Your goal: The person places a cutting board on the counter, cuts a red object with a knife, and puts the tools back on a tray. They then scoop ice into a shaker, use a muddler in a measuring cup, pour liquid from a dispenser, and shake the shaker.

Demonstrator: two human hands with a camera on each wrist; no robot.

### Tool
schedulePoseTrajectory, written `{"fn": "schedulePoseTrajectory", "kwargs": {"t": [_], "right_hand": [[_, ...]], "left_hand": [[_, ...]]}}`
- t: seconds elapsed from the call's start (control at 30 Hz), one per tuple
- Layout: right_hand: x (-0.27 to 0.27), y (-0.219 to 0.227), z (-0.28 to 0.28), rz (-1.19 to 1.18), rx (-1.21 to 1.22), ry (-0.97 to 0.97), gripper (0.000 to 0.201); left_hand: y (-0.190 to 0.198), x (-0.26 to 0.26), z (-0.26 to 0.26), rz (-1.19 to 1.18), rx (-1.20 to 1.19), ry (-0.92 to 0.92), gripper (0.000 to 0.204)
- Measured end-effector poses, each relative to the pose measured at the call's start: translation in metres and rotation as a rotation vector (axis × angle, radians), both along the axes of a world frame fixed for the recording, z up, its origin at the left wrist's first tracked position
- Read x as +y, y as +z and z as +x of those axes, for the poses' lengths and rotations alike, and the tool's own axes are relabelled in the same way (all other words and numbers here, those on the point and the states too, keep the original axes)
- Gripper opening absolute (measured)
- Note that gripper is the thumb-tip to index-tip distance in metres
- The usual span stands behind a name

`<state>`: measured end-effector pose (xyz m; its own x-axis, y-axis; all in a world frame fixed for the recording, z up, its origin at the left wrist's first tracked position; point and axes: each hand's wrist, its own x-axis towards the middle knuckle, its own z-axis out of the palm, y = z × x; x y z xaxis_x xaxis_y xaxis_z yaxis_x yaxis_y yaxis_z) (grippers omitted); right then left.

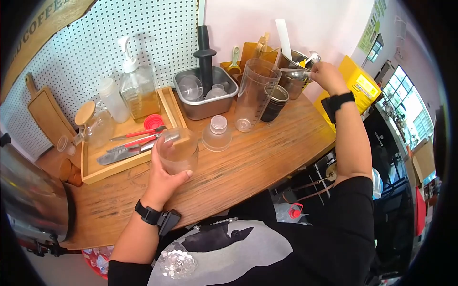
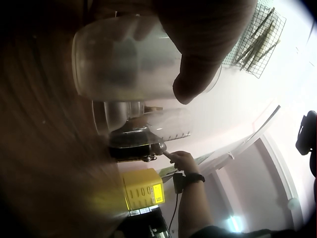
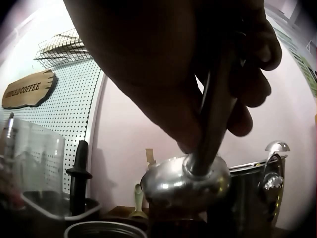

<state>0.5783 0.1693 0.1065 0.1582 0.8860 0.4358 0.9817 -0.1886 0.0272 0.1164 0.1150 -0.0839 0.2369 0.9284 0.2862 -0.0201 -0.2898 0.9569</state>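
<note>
At a wooden counter (image 1: 267,157), the left hand (image 1: 164,178) grips a frosted cup (image 1: 178,151) standing near the edge, while the right hand (image 1: 327,76) pinches a ladle (image 1: 296,74) over a steel pot (image 1: 292,62); a long carry could drip, or the cup tip.

Black short-sleeved shirt (image 1: 305,248) with grey print; black wrist straps (image 1: 149,214) carrying small cameras
</note>
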Motion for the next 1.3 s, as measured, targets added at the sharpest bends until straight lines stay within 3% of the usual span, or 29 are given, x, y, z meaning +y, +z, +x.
{"fn": "schedulePoseTrajectory", "kwargs": {"t": [0.17,0.37,0.47,0.57,0.63,0.7,0.83,0.9,0.97,1.03,1.07,1.1,1.17,1.3], "right_hand": [[0.047,0.012,-0.01,-0.242,-0.038,-0.068,0.015],[0.081,-0.014,-0.008,-0.276,0.045,-0.039,0.017],[0.08,-0.018,0.005,-0.199,0.144,0.021,0.013],[0.073,-0.025,0.014,-0.132,0.552,-0.003,0.016],[0.069,-0.033,0.019,-0.067,0.583,0.016,0.018],[0.065,-0.039,0.022,0.069,0.728,0.036,0.025],[0.06,-0.051,0.032,0.311,0.624,0.146,0.031],[0.031,-0.049,0.01,0.831,0.406,0.312,0.031],[-0.021,-0.05,-0.05,0.951,0.569,0.452,0.023],[-0.06,-0.079,-0.11,0.798,0.768,0.661,0.017],[-0.073,-0.093,-0.137,0.589,0.653,0.785,0.018],[-0.08,-0.104,-0.155,0.378,0.42,0.868,0.032],[-0.077,-0.126,-0.19,0.137,0.5,0.93,0.053],[-0.044,-0.159,-0.2,0.069,0.648,0.791,0.068]], "left_hand": [[0.003,0.0,0.001,-0.03,-0.025,-0.013,0.106],[-0.001,0.0,-0.001,-0.02,-0.013,-0.019,0.109],[-0.002,0.0,-0.001,-0.015,-0.005,-0.035,0.11],[-0.004,0.001,-0.001,-0.014,-0.025,-0.039,0.11],[-0.005,0.002,-0.001,-0.011,-0.026,-0.053,0.111],[-0.003,0.001,0.0,-0.018,-0.041,-0.049,0.111],[-0.007,0.003,-0.001,0.003,-0.054,-0.047,0.111],[-0.005,0.001,-0.001,-0.003,-0.045,-0.042,0.11],[-0.005,0.002,0.0,-0.004,-0.047,-0.032,0.11],[-0.008,0.003,-0.001,0.03,-0.021,-0.049,0.109],[-0.007,0.003,-0.001,0.025,-0.019,-0.035,0.109],[-0.006,0.002,-0.001,0.024,-0.015,-0.04,0.108],[-0.006,0.001,-0.002,0.011,0.002,-0.044,0.108],[-0.006,0.001,-0.001,0.027,-0.008,-0.057,0.107]]}}
